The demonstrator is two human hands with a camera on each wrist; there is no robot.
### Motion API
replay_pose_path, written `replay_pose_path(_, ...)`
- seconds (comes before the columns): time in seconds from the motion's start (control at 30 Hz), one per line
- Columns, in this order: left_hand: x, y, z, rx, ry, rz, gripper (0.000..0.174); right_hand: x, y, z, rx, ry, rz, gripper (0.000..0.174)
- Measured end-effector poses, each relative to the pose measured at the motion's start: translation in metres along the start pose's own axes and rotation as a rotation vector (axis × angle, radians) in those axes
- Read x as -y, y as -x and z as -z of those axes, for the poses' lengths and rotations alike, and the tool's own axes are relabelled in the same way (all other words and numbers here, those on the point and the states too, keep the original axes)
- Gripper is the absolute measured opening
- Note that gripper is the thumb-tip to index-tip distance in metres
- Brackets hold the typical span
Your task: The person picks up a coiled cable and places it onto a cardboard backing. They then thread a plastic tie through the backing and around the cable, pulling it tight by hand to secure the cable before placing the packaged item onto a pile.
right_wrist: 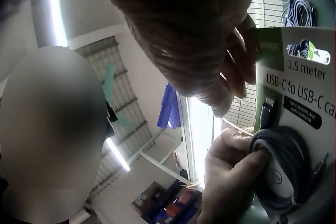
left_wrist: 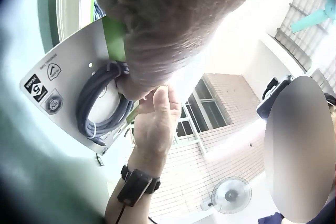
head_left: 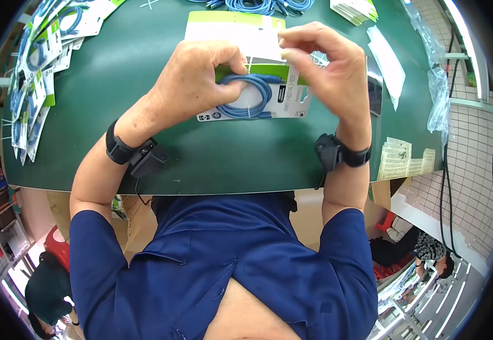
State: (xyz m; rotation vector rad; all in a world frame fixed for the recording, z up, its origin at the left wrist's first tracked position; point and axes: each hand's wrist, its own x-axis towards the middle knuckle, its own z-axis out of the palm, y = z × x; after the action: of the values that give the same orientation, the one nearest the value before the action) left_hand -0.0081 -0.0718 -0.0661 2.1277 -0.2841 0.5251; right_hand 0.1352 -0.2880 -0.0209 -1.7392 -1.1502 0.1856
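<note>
A white and green card (head_left: 300, 107) printed "USB-C to USB-C" lies in front of me, a coiled blue cable (head_left: 266, 93) against its face. My left hand (head_left: 192, 71) holds the coil and card, thumb inside the loop and forefinger at the card's upper part. From between those fingers a thin white cable tie (right_wrist: 237, 126) runs to the fingertips of my right hand (head_left: 334, 68). The right thumb and forefinger pinch near its end, right of the left hand. In the left wrist view, the card (left_wrist: 63, 85) shows a "5 years" badge beside the coil.
Behind are another green and white card (head_left: 232, 31) and loose blue cables (head_left: 252, 7). Packaged cables (head_left: 34, 85) pile up at the left. A card stack (head_left: 354, 10), a white strip (head_left: 386, 65), a dark phone-like slab (head_left: 375, 93) and clear plastic (head_left: 438, 102) lie rightward.
</note>
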Motion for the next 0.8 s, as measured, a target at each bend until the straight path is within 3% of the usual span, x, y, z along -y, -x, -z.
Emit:
replay_pose_path(0.07, 0.0, -0.001, 0.002, -0.008, -0.025, 0.053, 0.015, 0.018, 0.001, -0.015, 0.066, 0.464, 0.312, 0.038)
replay_pose_path(0.2, -0.006, -0.006, 0.009, -0.044, 0.001, 0.101, 0.014, 0.029, 0.004, -0.033, 0.092, 0.614, 0.294, 0.04)
replay_pose_path(0.5, -0.007, -0.009, 0.012, -0.076, 0.043, 0.145, 0.016, 0.012, -0.005, -0.034, -0.015, 0.439, 0.317, 0.035)
replay_pose_path(0.73, -0.005, -0.007, 0.005, 0.0, 0.131, 0.236, 0.016, 0.015, -0.002, -0.041, 0.1, 0.356, 0.064, 0.019)
replay_pose_path(0.8, -0.003, -0.008, 0.004, 0.005, 0.153, 0.235, 0.016, 0.012, -0.002, -0.041, 0.09, 0.36, 0.075, 0.017)
